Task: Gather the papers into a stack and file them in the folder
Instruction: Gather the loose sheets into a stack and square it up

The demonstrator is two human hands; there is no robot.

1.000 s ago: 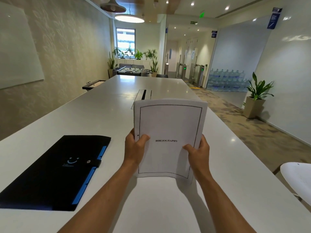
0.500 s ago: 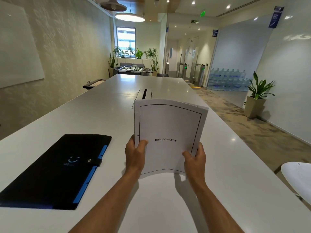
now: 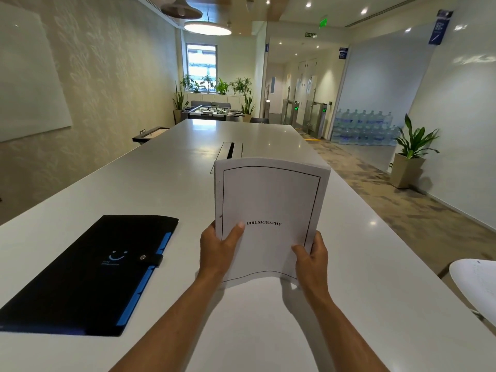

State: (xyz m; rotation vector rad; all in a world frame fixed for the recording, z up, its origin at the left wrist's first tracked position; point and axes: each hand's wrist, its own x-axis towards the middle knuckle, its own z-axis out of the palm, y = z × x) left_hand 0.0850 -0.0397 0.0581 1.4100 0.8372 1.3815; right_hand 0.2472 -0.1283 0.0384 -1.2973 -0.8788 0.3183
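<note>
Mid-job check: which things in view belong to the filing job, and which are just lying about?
Part of the job:
- stack of papers, held upright by left hand and right hand
- black folder, closed, flat on the table

Just there:
- potted plant on the floor
- water bottles
- foosball table
- white chair

Folder [image 3: 88, 275] left of papers [image 3: 271, 216]

Desk [image 3: 166, 183] is a smooth white top with a soft sheen, ceiling lights reflecting toward 12 o'clock. The papers [image 3: 271, 200] are plain matt white sheets, slightly bowed. At 9 o'clock the folder [image 3: 88, 275] looks like matt black plastic, blue tabs on its edge and a shiny metal snap [image 3: 143, 257].
</note>
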